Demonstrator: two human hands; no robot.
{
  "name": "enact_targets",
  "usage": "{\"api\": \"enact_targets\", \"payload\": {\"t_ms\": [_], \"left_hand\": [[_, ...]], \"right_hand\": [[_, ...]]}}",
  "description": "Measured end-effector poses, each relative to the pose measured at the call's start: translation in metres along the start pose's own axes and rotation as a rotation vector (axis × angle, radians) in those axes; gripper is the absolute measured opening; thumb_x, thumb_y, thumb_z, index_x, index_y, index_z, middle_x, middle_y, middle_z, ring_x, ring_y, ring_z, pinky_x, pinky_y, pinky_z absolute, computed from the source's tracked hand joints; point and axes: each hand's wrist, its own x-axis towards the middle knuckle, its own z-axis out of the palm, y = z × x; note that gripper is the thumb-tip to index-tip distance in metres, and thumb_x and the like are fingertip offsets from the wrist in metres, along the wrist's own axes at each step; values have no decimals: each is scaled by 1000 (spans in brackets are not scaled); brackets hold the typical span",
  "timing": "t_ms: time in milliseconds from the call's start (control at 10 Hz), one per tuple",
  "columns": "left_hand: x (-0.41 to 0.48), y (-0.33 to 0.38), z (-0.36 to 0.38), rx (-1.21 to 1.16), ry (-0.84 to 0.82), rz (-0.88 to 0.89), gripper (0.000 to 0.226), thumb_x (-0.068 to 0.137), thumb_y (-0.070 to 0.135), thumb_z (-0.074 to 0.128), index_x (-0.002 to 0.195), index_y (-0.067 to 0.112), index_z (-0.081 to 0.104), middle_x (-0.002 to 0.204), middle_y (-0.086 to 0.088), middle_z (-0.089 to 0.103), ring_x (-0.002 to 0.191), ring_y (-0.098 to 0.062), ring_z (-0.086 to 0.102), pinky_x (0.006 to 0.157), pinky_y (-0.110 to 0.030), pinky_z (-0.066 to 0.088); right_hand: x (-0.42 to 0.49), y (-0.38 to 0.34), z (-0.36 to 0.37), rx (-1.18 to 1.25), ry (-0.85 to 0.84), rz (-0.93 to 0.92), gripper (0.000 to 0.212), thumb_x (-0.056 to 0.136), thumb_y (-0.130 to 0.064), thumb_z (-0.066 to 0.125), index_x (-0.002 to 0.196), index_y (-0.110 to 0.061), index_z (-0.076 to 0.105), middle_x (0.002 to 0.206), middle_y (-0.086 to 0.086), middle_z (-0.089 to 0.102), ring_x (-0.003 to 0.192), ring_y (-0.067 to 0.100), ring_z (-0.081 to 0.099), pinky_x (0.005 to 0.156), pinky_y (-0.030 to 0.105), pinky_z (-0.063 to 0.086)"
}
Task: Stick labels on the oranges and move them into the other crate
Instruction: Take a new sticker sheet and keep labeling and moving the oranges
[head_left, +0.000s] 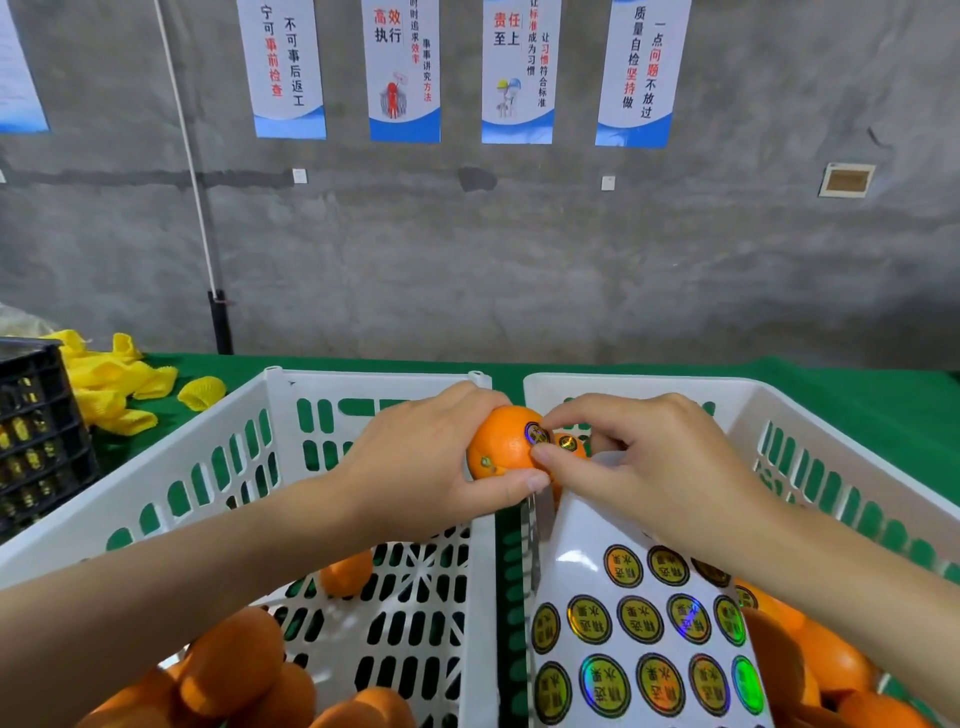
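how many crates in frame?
3. The left white crate sits in front on the left, and the right white crate is beside it. The black crate is at the far left edge, cut off by the frame. Others may be out of view.

Left hand cupped; right hand pinching (thumb, forefinger apparently).

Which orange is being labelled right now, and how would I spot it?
Find the two white crates side by side on the green table. Above the gap between them, the left hand grips one orange while the right hand pinches a shiny round label against it. It is the only orange held up; the other oranges lie inside the crates.
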Motion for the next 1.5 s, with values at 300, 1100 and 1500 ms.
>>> {"api": "enact_targets", "payload": {"t_ms": [300, 1100, 1500], "left_hand": [[0, -1, 1, -39, 0, -18, 61, 77, 87, 32, 120, 46, 45, 99, 23, 49, 85, -4, 55, 70, -18, 44], [-7, 47, 4, -523, -106, -43, 70, 100, 5, 57, 157, 26, 23, 160, 7, 32, 144, -12, 35, 116, -40, 36], [8, 38, -12, -1357, -169, -469, 37, 104, 29, 45, 136, 10, 50, 106, -21, 74, 83, -36, 66, 68, -34, 58]], "right_hand": [[1, 9, -1, 111, -116, -31, 35, 84, -54, 56, 113, -40, 71, 64, -15, 69, 65, 6, 64, 63, 34, 52], [10, 5, -13, 362, 336, 39, 31, 94, -36, 52, 78, -22, 74, 56, 5, 59, 56, 20, 56, 55, 37, 42], [17, 36, -5, 114, 306, 259, 38, 95, -35, 57, 57, -28, 59, 41, -4, 44, 42, 11, 37, 51, 30, 39]]}}
